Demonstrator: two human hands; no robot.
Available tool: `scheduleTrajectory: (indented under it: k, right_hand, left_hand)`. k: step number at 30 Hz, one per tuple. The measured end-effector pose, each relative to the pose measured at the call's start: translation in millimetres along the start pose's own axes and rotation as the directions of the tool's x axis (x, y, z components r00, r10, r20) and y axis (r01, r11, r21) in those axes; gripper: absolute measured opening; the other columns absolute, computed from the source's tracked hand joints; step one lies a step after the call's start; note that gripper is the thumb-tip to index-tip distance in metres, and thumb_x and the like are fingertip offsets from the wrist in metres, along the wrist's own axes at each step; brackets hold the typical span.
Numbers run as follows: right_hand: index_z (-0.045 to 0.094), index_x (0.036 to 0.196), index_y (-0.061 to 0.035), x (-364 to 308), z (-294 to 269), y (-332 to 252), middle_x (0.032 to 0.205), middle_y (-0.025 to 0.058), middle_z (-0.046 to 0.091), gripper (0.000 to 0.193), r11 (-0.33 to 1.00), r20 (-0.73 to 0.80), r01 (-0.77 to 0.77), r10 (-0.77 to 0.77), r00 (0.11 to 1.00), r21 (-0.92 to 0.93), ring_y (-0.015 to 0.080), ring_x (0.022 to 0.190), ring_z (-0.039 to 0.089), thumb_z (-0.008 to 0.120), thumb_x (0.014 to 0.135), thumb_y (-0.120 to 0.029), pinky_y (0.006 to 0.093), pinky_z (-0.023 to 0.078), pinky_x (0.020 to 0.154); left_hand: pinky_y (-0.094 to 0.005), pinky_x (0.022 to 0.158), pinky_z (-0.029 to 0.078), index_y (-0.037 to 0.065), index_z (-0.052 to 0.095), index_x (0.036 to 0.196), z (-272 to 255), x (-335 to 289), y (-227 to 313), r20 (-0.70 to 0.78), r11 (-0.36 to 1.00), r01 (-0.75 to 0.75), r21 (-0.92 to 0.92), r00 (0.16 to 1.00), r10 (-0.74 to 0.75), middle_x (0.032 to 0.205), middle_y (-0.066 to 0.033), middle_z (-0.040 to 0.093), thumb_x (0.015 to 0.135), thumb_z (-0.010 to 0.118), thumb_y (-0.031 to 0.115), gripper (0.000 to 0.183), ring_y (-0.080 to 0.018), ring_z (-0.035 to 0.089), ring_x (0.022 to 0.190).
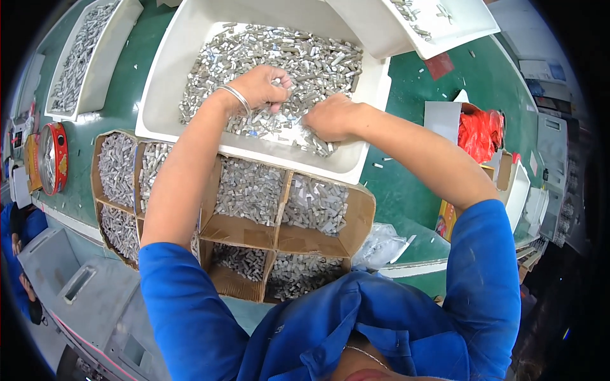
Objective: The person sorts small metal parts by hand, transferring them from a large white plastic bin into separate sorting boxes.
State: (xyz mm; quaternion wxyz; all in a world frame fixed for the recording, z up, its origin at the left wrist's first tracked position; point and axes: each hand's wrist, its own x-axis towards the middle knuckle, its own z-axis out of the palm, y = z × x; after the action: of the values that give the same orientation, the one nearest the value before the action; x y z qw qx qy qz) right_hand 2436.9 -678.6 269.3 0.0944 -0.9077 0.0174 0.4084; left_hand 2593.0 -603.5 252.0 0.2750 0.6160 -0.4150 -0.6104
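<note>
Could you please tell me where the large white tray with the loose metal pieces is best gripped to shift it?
Probably by the long near rim of the white tray, from the person's side: it overhangs the cardboard divider box, and the hands are right above it.

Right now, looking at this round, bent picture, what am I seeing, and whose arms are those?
There is no machine here: a person wearing blue sleeves works with bare hands. The single picture comes from a wide camera on that person's head, looking down, which is why straight edges curve. Both arms reach up from the bottom edge. The left hand, with a bangle at the wrist, and the right hand dig into a white tub full of small grey metal pieces. Whether the fingers actually grip pieces is hard to tell. Nearer the person sits a cardboard box split into compartments holding similar pieces, on a green table.
</note>
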Motion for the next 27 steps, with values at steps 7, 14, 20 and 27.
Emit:
scheduleTrajectory:
  k: [7, 14, 20, 27]
  right_hand:
    - [0.056, 0.074, -0.0020, -7.7, -14.9, 41.8, 0.061, 0.0033, 0.052, 0.024, 0.489, -0.180, 0.134, 0.049, 0.982, 0.862, 0.0112, 0.053, 0.049, 0.049, 0.073, -0.025, 0.0243, 0.039, 0.049]
    - [0.049, 0.069, -0.0060, -13.4, -13.4, 48.3, 0.058, 0.0022, 0.047, 0.018, 0.625, -0.221, 0.128, 0.072, 0.973, 0.770, 0.0102, 0.054, 0.042, 0.054, 0.073, -0.023, 0.0248, 0.035, 0.050]
    - [0.058, 0.081, -0.0123, -10.0, -9.9, 32.0, 0.079, 0.0069, 0.059, 0.016, 0.948, -0.079, -0.004, 0.031, 0.996, 0.318, 0.0241, 0.079, 0.056, 0.053, 0.066, -0.014, 0.0341, 0.043, 0.066]
    - [0.059, 0.081, -0.0141, -0.3, 1.6, 11.5, 0.078, 0.0063, 0.060, 0.016, 1.000, -0.066, -0.017, 0.017, 0.998, -0.003, 0.0227, 0.078, 0.058, 0.052, 0.067, -0.011, 0.0364, 0.044, 0.064]
  left_hand:
    - [-0.0236, 0.045, 0.038, 0.002, 0.052, 0.081, 17.2, 11.6, -2.2, 0.093, 0.973, -0.018, 0.230, 0.996, -0.004, 0.060, -0.0087, 0.055, 0.068, 0.057, 0.016, 0.019, -0.0115, 0.048, 0.049]
    - [-0.0365, 0.070, 0.043, 0.011, 0.057, 0.086, 49.3, 31.2, -3.4, 0.178, 0.568, -0.233, 0.789, 0.972, 0.152, 0.080, -0.0132, 0.058, 0.068, 0.059, 0.024, 0.023, -0.0283, 0.056, 0.078]
    - [-0.0379, 0.067, 0.044, 0.016, 0.054, 0.088, 27.1, 18.0, 2.3, 0.163, 0.504, -0.162, 0.848, 0.986, 0.043, 0.073, -0.0119, 0.058, 0.065, 0.058, 0.014, 0.023, -0.0293, 0.056, 0.076]
    - [-0.0350, 0.070, 0.042, 0.012, 0.054, 0.086, 22.1, 10.6, 4.0, 0.130, 0.570, -0.103, 0.815, 0.991, -0.007, 0.081, -0.0090, 0.058, 0.067, 0.056, 0.011, 0.019, -0.0264, 0.055, 0.079]
